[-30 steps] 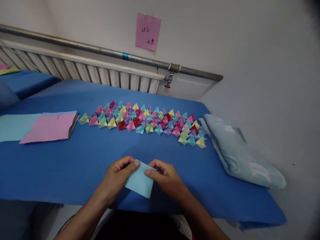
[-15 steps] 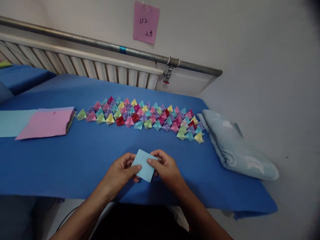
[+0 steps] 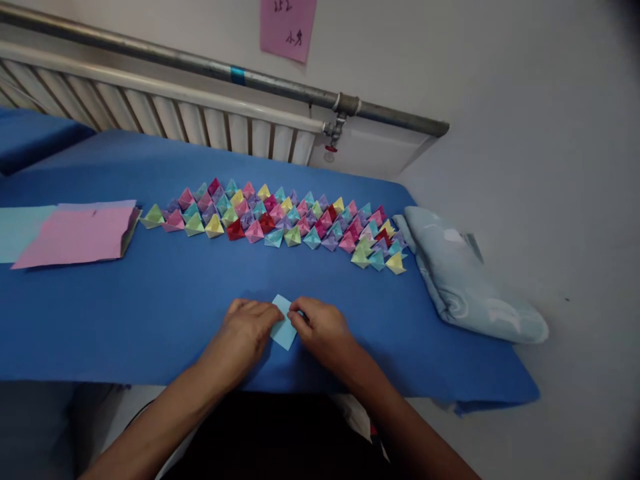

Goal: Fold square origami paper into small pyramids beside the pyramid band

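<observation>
A small light blue sheet of paper (image 3: 283,331) is between my two hands, low over the blue-covered table or lying on it; I cannot tell which. My left hand (image 3: 246,331) has its fingers together on the paper's left side, thumb hidden beneath. At the right edge, my right hand (image 3: 323,327) pinches the paper between thumb and fingertips. Beyond the hands stand several rows of small folded paper pieces (image 3: 273,238) in pink, yellow, green, blue, purple and red.
Pink paper (image 3: 75,233) and light green paper (image 3: 23,233) lie at the left. A folded pale blue cloth (image 3: 465,280) rests at the right end of the blue table cover (image 3: 190,313). Behind are a radiator (image 3: 185,127), a pipe (image 3: 280,87) and a wall note (image 3: 287,33).
Both hands have turned over the light blue paper, which shows as a narrower piece. My left hand now covers its left side. The whole view has shifted slightly.
</observation>
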Demonstrator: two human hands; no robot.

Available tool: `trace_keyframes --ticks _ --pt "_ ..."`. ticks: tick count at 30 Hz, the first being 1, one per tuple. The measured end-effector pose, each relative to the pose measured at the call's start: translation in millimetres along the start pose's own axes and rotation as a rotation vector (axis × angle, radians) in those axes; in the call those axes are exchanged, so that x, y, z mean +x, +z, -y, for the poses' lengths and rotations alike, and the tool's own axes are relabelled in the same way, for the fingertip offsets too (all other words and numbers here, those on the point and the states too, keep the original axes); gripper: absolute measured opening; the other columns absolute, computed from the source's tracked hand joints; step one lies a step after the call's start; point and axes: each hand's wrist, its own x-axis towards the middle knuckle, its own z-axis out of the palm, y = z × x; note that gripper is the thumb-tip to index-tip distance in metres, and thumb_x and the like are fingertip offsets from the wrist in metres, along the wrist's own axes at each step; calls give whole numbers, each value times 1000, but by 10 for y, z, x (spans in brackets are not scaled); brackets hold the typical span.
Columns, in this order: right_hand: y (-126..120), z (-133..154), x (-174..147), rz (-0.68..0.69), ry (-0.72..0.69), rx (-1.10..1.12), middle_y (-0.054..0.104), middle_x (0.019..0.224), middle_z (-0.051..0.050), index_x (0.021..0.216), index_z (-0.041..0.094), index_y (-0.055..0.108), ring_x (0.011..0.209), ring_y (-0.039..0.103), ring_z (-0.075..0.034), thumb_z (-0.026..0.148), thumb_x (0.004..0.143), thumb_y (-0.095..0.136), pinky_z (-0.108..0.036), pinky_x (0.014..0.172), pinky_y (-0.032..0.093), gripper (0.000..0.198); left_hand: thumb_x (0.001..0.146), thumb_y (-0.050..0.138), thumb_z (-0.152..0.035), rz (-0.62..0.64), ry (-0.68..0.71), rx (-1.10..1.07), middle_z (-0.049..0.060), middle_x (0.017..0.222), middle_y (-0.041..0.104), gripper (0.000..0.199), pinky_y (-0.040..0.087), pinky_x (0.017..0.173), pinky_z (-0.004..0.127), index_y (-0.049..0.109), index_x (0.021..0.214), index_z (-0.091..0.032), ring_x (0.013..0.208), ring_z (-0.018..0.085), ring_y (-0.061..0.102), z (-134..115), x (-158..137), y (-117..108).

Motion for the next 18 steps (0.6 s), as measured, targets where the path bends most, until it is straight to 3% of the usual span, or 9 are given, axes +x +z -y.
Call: trace_keyframes --ticks 5,7,11,18 --pt "-124 -54 -150 -160 -186 -103 65 111 -10 95 20 71 102 55 -25 11 84 54 -39 88 38 22 90 38 -8 3 86 66 4 110 72 36 35 92 41 65 105 -26 96 21 65 74 -49 -12" --pt "-152 -62 -203 -103 -264 -64 65 118 -8 100 22 70 109 52 -26 6 80 55 -42 91 35 30 89 38 -7 6 110 80 4 112 71 37 34 94 42 63 108 -26 99 21 65 99 -69 -32" --pt "-164 -85 -243 47 -280 37 68 115 -6 108 22 67 107 55 -24 6 77 58 -42 93 34 36 87 39 -7 -24 157 73 6 117 69 37 32 102 43 60 113 -23 108 20 63 157 -108 -59" --pt "-147 -180 -201 46 -243 61 68 116 -7 108 21 67 107 56 -23 14 84 63 -40 93 35 26 86 51 -19 18 159 38 6 121 66 29 32 106 44 57 114 -23 115 22 59 236 -123 -118"
